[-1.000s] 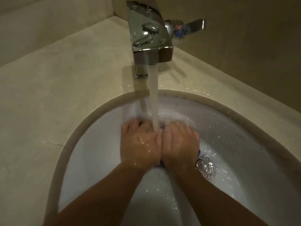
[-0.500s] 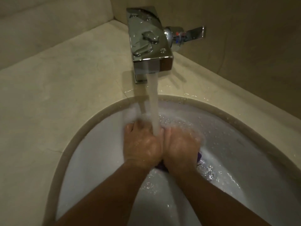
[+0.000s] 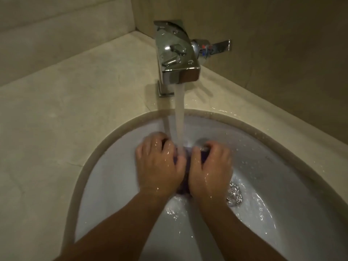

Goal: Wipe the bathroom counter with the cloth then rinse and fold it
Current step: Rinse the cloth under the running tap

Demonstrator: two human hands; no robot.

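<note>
Under the tap (image 3: 177,53), the left hand (image 3: 160,166) and right hand (image 3: 211,168) each grip the dark cloth (image 3: 185,161) bunched between them.

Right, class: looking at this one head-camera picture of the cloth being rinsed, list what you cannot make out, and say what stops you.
- Cloth: only a dark purple strip shows; the left hand and right hand cover the rest.
- Fingertips: curled under, hidden by the hands' backs.
- Drain: blurred by glinting water.
- Faucet handle markings: too small.
- Sink: near rim cut off by the bottom edge.
</note>
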